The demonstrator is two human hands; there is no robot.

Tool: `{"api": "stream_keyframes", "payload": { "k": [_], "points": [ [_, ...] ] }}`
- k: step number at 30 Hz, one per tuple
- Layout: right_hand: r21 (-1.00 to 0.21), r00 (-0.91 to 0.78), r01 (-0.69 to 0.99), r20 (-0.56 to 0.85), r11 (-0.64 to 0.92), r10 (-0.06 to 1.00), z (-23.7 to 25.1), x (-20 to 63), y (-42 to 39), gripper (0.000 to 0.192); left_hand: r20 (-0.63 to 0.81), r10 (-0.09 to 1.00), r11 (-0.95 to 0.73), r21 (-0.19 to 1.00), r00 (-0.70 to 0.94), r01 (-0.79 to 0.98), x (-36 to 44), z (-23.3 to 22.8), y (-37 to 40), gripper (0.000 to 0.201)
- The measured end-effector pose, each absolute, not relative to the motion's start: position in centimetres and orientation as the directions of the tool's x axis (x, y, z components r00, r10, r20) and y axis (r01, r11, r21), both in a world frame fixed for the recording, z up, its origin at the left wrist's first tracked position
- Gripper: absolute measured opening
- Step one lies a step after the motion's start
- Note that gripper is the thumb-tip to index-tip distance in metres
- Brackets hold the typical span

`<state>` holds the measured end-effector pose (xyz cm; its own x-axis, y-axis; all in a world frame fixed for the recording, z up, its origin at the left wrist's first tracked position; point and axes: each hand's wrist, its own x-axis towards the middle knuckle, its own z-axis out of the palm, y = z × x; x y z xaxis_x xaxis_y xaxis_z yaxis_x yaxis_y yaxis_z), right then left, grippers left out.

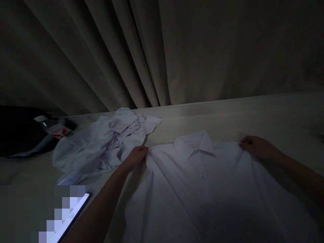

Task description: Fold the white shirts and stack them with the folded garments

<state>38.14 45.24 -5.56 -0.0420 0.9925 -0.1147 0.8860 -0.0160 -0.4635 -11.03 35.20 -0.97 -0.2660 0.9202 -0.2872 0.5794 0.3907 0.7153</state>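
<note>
You are holding the shirt (pixel 182 189) by its shoulders (pixel 225 145), pinched in left grip (pixel 141 152) and right grip (pixel 246 142) and spread between them, where an even outward pull should smooth it best.

A grey-brown curtain (pixel 202 50) fills the whole upper part of the view, gathered in deep, slanting folds from the left to the middle and hanging flatter on the right. Its foot meets a pale floor (pixel 227 118) along a slightly sloping line. The light is dim, and the upper corners sink into near-black shadow.
</note>
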Motion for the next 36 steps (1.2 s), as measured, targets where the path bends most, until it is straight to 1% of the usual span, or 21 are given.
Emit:
{"api": "stream_keyframes", "payload": {
  "k": [3,5,9,10,12,14,15,16,18,20,22,24,26,27,29,32,34,36],
  "points": [
    [-0.452,-0.035,0.892,-0.119,-0.023,0.992,-5.4,38.1,45.2,0.022,-0.260,0.923,0.384,0.686,-0.285,0.618,-11.5,-1.3,35.2,0.030],
    [-0.452,-0.043,0.892,-0.118,-0.015,0.992,-5.4,38.1,45.1,0.022,-0.228,0.919,0.390,0.642,-0.321,0.660,-11.8,-1.3,35.1,0.033],
    [-0.460,-0.057,0.888,-0.108,0.000,0.993,-5.6,38.3,45.0,0.022,-0.155,0.909,0.410,0.511,-0.388,0.756,-11.0,-0.7,34.5,0.049],
    [-0.460,-0.058,0.888,-0.107,0.002,0.993,-5.6,38.3,45.0,0.022,-0.145,0.908,0.413,0.460,-0.393,0.786,-10.5,-0.5,34.2,0.052],
    [-0.457,-0.050,0.890,-0.101,-0.002,0.994,-5.6,38.2,45.0,0.021,-0.129,0.915,0.403,0.323,-0.382,0.856,-9.3,-0.4,33.8,0.056],
    [-0.456,-0.038,0.890,-0.090,-0.007,0.995,-5.5,38.1,44.8,0.020,-0.122,0.926,0.374,0.185,-0.357,0.909,-8.3,-0.5,33.7,0.053],
    [-0.459,-0.032,0.889,-0.087,-0.012,0.996,-5.4,38.0,44.7,0.020,-0.123,0.932,0.358,0.145,-0.342,0.922,-7.9,-0.6,33.7,0.049],
    [-0.465,-0.027,0.885,-0.086,-0.016,0.996,-5.2,37.9,44.5,0.020,-0.130,0.936,0.342,0.136,-0.326,0.930,-7.8,-0.6,33.7,0.043],
    [-0.491,-0.020,0.871,-0.078,-0.021,0.997,-4.7,37.9,44.0,0.022,-0.151,0.945,0.313,0.158,-0.290,0.937,-7.7,-0.5,33.6,0.031],
    [-0.512,0.000,0.859,-0.042,-0.021,0.999,-4.1,37.8,43.5,0.026,-0.166,0.953,0.282,0.186,-0.253,0.941,-7.7,-0.2,33.1,0.026],
    [-0.514,0.008,0.858,0.032,0.010,0.999,-3.4,37.4,42.7,0.029,-0.149,0.965,0.244,0.211,-0.215,0.947,-7.5,0.3,31.9,0.029],
    [-0.500,-0.005,0.863,0.136,0.073,0.991,-2.6,36.3,41.8,0.030,-0.078,0.984,0.173,0.219,-0.159,0.960,-6.8,0.6,29.9,0.037],
    [-0.524,-0.039,0.838,0.221,0.152,0.975,-1.7,34.1,40.7,0.028,-0.020,0.997,0.071,0.194,-0.069,0.978,-5.7,0.4,27.5,0.045],
    [-0.554,-0.061,0.811,0.242,0.190,0.968,-1.2,32.5,40.0,0.027,-0.019,1.000,0.026,0.174,-0.023,0.984,-5.0,0.2,26.3,0.048],
    [-0.626,-0.150,0.730,0.245,0.274,0.958,-0.2,28.4,38.6,0.025,-0.061,0.997,-0.031,0.142,0.040,0.989,-3.7,-0.6,24.4,0.053],
    [-0.683,-0.360,0.617,0.197,0.391,0.912,0.7,20.7,36.8,0.022,-0.087,0.993,-0.068,0.130,0.079,0.989,-2.3,-1.9,22.9,0.061],
    [-0.707,-0.465,0.569,0.146,0.420,0.873,0.7,15.6,36.2,0.022,-0.074,0.993,-0.076,0.140,0.087,0.987,-1.9,-2.6,22.6,0.066],
    [-0.729,-0.525,0.537,0.106,0.425,0.844,0.1,11.1,36.2,0.023,-0.054,0.995,-0.077,0.169,0.087,0.983,-1.9,-3.3,22.4,0.071]
  ]
}}
